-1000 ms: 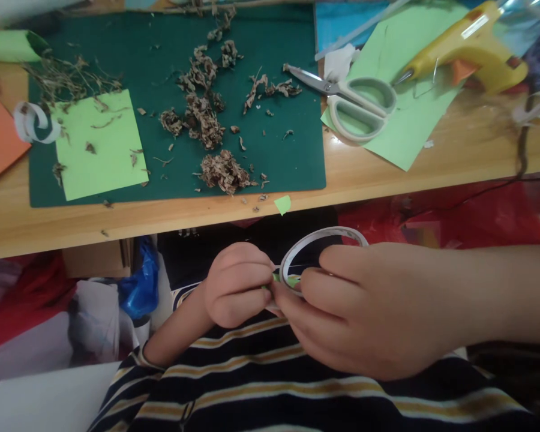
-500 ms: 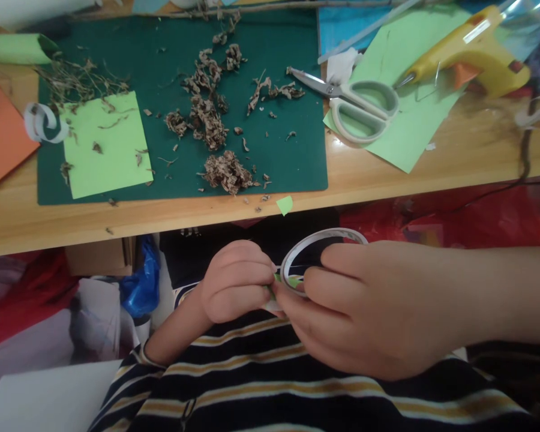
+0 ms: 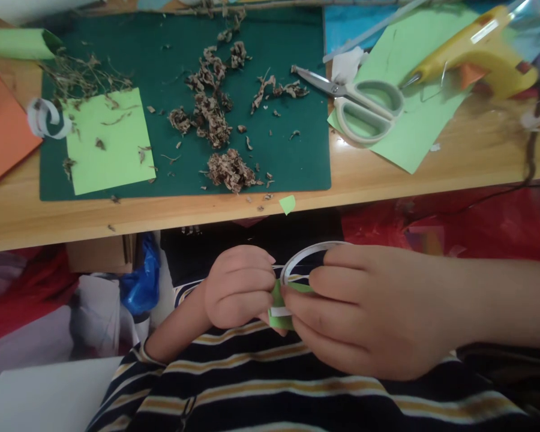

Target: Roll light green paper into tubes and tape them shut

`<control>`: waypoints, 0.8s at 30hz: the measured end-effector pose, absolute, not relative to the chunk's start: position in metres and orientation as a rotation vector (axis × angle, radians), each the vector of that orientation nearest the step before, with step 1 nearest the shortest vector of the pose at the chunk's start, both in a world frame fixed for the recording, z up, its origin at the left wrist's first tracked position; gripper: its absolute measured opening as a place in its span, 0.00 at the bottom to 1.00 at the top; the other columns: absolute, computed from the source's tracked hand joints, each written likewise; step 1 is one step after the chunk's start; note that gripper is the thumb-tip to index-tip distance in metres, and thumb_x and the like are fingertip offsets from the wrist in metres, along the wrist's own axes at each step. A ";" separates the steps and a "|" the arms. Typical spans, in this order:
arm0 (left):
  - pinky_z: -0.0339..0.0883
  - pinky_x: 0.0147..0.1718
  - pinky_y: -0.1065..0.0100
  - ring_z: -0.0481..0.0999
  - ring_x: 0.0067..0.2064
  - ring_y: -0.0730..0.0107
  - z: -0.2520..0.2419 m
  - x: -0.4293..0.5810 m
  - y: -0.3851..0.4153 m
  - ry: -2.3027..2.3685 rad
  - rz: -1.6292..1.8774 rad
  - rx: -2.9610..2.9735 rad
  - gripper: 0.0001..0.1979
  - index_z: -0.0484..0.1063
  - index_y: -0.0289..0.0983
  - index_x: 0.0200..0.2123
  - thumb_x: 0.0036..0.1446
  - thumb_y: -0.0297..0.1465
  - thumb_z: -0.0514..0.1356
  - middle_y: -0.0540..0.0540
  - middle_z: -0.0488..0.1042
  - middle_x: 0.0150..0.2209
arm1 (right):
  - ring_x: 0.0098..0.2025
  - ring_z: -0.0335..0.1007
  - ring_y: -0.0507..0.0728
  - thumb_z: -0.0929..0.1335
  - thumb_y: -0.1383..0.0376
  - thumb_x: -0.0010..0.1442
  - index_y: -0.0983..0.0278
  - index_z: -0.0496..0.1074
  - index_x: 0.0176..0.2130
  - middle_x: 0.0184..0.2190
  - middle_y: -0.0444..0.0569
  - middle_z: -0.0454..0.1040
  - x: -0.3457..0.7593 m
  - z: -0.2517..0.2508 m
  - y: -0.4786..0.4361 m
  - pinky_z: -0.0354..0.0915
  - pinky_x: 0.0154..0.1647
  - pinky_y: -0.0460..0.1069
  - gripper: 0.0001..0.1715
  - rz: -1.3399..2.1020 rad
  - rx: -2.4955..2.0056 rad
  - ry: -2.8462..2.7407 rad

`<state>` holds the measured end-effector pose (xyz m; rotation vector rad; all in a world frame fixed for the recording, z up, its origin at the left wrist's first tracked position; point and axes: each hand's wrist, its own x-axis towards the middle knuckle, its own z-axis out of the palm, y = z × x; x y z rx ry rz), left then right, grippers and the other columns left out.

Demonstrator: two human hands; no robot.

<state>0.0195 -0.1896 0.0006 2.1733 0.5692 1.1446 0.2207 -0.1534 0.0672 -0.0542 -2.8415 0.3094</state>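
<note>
In front of my striped shirt, below the table edge, both hands meet at a small piece of green paper (image 3: 279, 323). My left hand (image 3: 239, 287) is closed, with the paper pinched at its fingertips. My right hand (image 3: 373, 312) is closed round a thin roll of tape (image 3: 297, 257), the ring standing up between its fingers and the paper. A white strip (image 3: 279, 311) lies across the green paper between the hands. Part of the paper is hidden behind the right fingers.
On the wooden table (image 3: 234, 207), a dark green cutting mat (image 3: 292, 162) bears dried plant bits (image 3: 231, 171) and a light green sheet (image 3: 110, 141). Scissors (image 3: 364, 105) and a yellow glue gun (image 3: 490, 54) lie at the right. A white paper curl (image 3: 49, 120) is at the left.
More of the green paper and its white strip now shows between my hands. The tape roll has tipped and dropped slightly, and my right hand sits a little further right.
</note>
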 end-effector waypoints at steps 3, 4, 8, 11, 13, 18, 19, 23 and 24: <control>0.74 0.37 0.62 0.76 0.31 0.70 0.000 0.021 -0.187 0.527 1.165 2.199 0.11 0.62 0.35 0.25 0.58 0.34 0.53 0.47 0.73 0.24 | 0.27 0.66 0.52 0.57 0.69 0.58 0.62 0.73 0.33 0.33 0.44 0.76 0.222 0.067 -0.153 0.57 0.21 0.49 0.17 0.280 -0.006 -2.838; 0.74 0.37 0.62 0.75 0.31 0.71 0.000 0.022 -0.186 0.519 1.170 2.204 0.11 0.62 0.35 0.25 0.58 0.34 0.52 0.47 0.73 0.24 | 0.27 0.66 0.52 0.57 0.69 0.58 0.62 0.73 0.33 0.33 0.44 0.76 0.222 0.068 -0.153 0.57 0.21 0.49 0.17 0.268 0.012 -2.844; 0.73 0.37 0.62 0.75 0.32 0.71 0.000 0.021 -0.188 0.565 1.141 2.175 0.11 0.63 0.36 0.25 0.58 0.34 0.52 0.48 0.73 0.25 | 0.26 0.65 0.51 0.56 0.70 0.58 0.61 0.74 0.32 0.32 0.45 0.76 0.221 0.071 -0.153 0.55 0.20 0.48 0.19 0.247 0.051 -2.861; 0.73 0.38 0.61 0.75 0.32 0.71 0.000 0.019 -0.192 0.635 1.099 2.143 0.09 0.63 0.37 0.25 0.57 0.33 0.53 0.49 0.73 0.25 | 0.25 0.64 0.51 0.56 0.69 0.58 0.62 0.74 0.32 0.32 0.46 0.76 0.220 0.074 -0.152 0.54 0.19 0.48 0.19 0.225 0.093 -2.876; 0.73 0.38 0.61 0.75 0.33 0.71 0.001 0.017 -0.193 0.642 1.082 2.135 0.08 0.63 0.37 0.26 0.57 0.32 0.53 0.49 0.73 0.26 | 0.24 0.64 0.51 0.56 0.69 0.57 0.62 0.75 0.34 0.33 0.47 0.76 0.219 0.077 -0.152 0.54 0.19 0.48 0.19 0.210 0.132 -2.899; 0.72 0.37 0.61 0.74 0.32 0.71 0.002 0.017 -0.190 0.623 1.069 2.132 0.10 0.63 0.38 0.25 0.57 0.35 0.54 0.50 0.73 0.26 | 0.26 0.64 0.52 0.55 0.70 0.57 0.61 0.75 0.34 0.33 0.47 0.76 0.217 0.079 -0.151 0.54 0.18 0.48 0.21 0.188 0.152 -2.922; 0.72 0.37 0.62 0.74 0.32 0.71 0.002 0.018 -0.188 0.613 1.071 2.134 0.10 0.63 0.38 0.25 0.57 0.35 0.53 0.50 0.73 0.26 | 0.26 0.65 0.52 0.55 0.70 0.57 0.61 0.75 0.34 0.33 0.47 0.76 0.217 0.079 -0.151 0.54 0.18 0.48 0.21 0.185 0.158 -2.930; 0.72 0.37 0.63 0.75 0.32 0.72 0.003 0.019 -0.182 0.536 1.117 2.155 0.11 0.62 0.38 0.25 0.58 0.35 0.52 0.49 0.73 0.26 | 0.27 0.65 0.52 0.56 0.69 0.56 0.61 0.75 0.36 0.35 0.46 0.76 0.217 0.083 -0.150 0.55 0.18 0.49 0.21 0.140 0.183 -2.961; 0.72 0.37 0.63 0.75 0.31 0.72 0.003 0.019 -0.181 0.518 1.125 2.165 0.11 0.62 0.38 0.25 0.57 0.35 0.53 0.49 0.73 0.25 | 0.27 0.65 0.53 0.56 0.70 0.56 0.62 0.75 0.37 0.35 0.47 0.76 0.217 0.084 -0.150 0.55 0.19 0.49 0.21 0.127 0.187 -2.965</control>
